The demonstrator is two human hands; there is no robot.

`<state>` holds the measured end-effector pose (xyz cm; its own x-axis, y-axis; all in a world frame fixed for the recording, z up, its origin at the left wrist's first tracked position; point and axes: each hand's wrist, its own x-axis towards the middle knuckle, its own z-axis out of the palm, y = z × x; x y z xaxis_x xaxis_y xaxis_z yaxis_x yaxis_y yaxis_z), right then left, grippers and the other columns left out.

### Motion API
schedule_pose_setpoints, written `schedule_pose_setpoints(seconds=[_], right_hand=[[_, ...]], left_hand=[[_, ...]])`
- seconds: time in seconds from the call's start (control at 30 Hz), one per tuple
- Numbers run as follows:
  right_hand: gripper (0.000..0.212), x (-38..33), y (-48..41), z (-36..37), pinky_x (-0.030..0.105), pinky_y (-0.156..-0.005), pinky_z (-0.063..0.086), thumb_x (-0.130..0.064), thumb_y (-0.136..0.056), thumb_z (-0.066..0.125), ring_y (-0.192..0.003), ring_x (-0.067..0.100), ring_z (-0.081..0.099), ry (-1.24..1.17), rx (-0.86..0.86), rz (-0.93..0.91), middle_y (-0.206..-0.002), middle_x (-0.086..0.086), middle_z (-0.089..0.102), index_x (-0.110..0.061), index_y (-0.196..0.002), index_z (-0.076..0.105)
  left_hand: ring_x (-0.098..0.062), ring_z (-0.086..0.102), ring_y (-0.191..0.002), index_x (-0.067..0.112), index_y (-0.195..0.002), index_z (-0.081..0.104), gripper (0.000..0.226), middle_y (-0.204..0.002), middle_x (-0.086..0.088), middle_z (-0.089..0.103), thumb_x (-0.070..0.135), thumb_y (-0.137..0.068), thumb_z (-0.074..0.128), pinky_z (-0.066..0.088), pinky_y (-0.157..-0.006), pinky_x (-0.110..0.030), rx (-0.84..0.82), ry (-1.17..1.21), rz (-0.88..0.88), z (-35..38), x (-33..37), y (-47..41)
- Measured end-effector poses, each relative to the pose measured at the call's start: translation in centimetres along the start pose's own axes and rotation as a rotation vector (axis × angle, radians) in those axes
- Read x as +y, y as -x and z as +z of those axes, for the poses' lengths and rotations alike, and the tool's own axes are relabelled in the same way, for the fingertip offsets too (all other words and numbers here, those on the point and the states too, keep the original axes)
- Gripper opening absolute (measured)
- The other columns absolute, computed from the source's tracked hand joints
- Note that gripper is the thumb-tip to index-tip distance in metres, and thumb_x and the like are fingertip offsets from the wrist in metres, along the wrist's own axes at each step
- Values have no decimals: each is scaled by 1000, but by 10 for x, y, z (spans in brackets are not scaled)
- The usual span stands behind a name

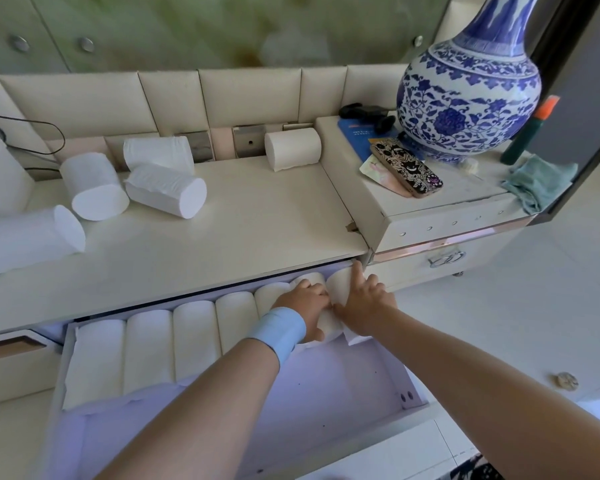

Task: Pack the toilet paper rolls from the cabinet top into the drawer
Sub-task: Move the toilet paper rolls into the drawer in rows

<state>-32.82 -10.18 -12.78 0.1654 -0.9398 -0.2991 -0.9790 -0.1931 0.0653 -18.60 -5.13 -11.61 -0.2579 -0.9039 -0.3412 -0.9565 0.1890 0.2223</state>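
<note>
No writing is readable. Plain white toilet paper rolls (99,187) lie on the cabinet top (257,216); more line the open drawer (378,368). Left hand (305,308) and right hand (366,301), fingers spread, press the rightmost roll (329,327).

You are in a home, most likely a bedroom. A padded cream wall panel (250,95) runs behind a low cream cabinet (257,216), with sockets (248,144) set along its base. On the raised unit to your right stand a blue-and-white vase (465,95), a phone (407,171) in a patterned case, a blue booklet (357,136) and a green cloth (537,183). Loose paper rolls (291,148) lie on the cabinet top; the floor (534,306) is pale tile.
</note>
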Motion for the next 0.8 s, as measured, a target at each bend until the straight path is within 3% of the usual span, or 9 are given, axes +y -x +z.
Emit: schedule_pose_setpoints(seconds=[0.13,0.2,0.27,0.43,0.53,0.6,0.7,0.8], right_hand=[[100,0,-2,10,44,-101,41,-68,-91,33,-135,31,35,101,-22,-23,-149,14,31,-7,-158,-10],[93,1,-3,15,51,-111,28,-62,-95,24,-151,34,12,149,-93,-29,-165,17,4,-7,-157,-17],[87,0,-5,18,55,-116,20,-58,-97,19,-155,31,-7,153,-125,-28,-166,15,-16,-7,-157,-18],[87,3,-6,15,51,-116,23,-57,-98,20,-155,31,-1,123,-157,-40,-166,13,-21,-8,-155,-23],[83,2,-7,3,47,-110,32,-52,-99,24,-146,32,26,134,-164,-37,-168,15,-6,-6,-158,-12],[69,-5,-4,-16,43,-103,37,-43,-99,29,-134,31,44,122,-123,-36,-158,17,30,-4,-156,19],[40,-22,3,-46,36,-89,43,-28,-95,39,-114,28,58,81,20,-126,-128,10,59,-14,-127,57],[28,-48,8,-70,31,-79,49,-21,-90,44,-99,29,62,-74,84,-192,-112,6,65,-17,-109,64]], left_hand=[[-23,29,-138,27,-142,50,64,-153,6,37,37,-83,72,36,-111,-37,-1,9,15,-1,-3,1],[-23,28,-139,27,-143,49,64,-154,7,35,36,-84,71,33,-112,-35,-2,9,25,1,-5,1],[-22,26,-140,29,-143,49,63,-155,8,34,35,-85,71,32,-112,-34,5,18,29,3,-7,0],[-20,22,-142,30,-141,50,60,-155,10,31,35,-85,71,35,-110,-36,11,33,36,5,-11,-3],[-20,23,-143,29,-140,50,59,-155,8,31,36,-86,70,33,-111,-40,-4,2,46,1,-14,-2],[-20,27,-142,30,-139,51,52,-151,6,37,38,-89,64,34,-110,-39,9,26,21,-6,-18,1],[-21,42,-133,31,-132,56,39,-138,3,50,38,-93,57,39,-106,-38,108,139,-61,-24,-34,10],[-21,57,-113,29,-116,64,25,-119,4,58,35,-93,56,46,-95,-34,251,298,-166,-46,-52,24]])
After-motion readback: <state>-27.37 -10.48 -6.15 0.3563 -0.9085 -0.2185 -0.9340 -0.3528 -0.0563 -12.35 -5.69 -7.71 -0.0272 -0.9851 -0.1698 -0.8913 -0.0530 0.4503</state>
